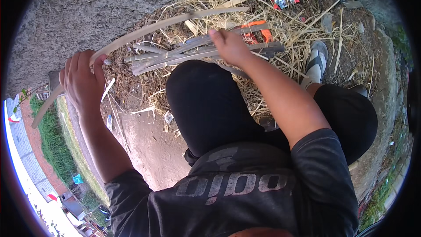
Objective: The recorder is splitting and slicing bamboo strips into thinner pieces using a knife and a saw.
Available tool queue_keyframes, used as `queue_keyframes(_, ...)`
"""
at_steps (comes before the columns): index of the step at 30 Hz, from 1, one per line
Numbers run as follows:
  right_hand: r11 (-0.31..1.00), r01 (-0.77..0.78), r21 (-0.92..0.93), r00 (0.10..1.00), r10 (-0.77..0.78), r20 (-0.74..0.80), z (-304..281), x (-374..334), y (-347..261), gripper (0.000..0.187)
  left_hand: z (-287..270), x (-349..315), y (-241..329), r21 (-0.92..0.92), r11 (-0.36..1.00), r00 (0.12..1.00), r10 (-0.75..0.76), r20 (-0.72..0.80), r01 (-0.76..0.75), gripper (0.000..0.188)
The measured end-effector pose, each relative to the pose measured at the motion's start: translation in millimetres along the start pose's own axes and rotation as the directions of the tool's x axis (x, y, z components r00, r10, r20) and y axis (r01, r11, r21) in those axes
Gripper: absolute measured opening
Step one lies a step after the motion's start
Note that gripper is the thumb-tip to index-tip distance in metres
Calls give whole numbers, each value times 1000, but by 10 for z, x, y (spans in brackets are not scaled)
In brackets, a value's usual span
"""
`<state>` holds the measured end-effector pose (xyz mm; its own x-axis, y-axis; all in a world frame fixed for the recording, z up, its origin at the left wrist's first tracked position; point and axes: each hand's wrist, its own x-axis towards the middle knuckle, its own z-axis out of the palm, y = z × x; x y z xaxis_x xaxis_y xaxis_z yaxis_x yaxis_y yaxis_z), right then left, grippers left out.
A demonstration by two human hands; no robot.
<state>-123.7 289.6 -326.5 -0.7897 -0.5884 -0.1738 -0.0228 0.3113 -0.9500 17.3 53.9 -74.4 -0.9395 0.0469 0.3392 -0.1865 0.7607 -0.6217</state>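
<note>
My left hand (83,79) is closed around a long, pale bamboo strip (149,27). The strip bows from the lower left, through my fingers, up over the litter to the upper middle. My right hand (231,49) is closed over a greyish bamboo strip (189,44) at the top of a small pile of strips (151,66), its thumb pointing up and left. Several strips in that pile lie crossed, just beyond my knee. Partly covered by the strip ends, an orange object (266,34) shows right of my right hand; its kind is unclear.
Straw-like shavings (298,30) cover the ground around the pile, with a crumpled red and silver wrapper (285,0) at the back. A rough grey wall (96,13) stands beyond. My black-clad knee (206,105) rises in the middle; my sandalled foot (316,61) is at right.
</note>
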Motion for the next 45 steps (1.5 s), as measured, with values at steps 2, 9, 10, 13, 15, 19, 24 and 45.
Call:
queue_keyframes(2,998,-55,-7,996,54,-70,-79,41,250,65,20,7,-3,-8,1000,1000,-16,10,16,31)
queue_keyframes(9,920,-311,-238,948,284,-142,-456,171,656,70,-37,-56,57,-23,999,999,-34,-32,33,30)
queue_keyframes(10,897,-367,-245,925,325,-198,-469,139,578,71,-44,-59,70,-25,999,998,-45,-40,44,29)
queue_keyframes(13,993,-56,-107,983,36,-182,-292,34,164,70,-51,-44,92,-21,999,999,-38,-31,37,28)
queue_keyframes(15,994,103,-28,992,-104,-66,-152,-2,-127,67,-47,-14,88,-7,1000,999,-30,-38,30,28)
queue_keyframes(19,988,135,-79,975,-118,190,23,-7,-275,66,-40,27,50,3,1000,999,-6,-49,6,29)
queue_keyframes(24,998,-34,-60,998,31,-45,-93,137,277,70,11,-29,22,2,1000,999,10,-40,-10,28)
queue_keyframes(45,943,-255,-213,965,232,-125,-355,79,769,76,36,-88,64,-29,999,998,-32,-61,30,29)
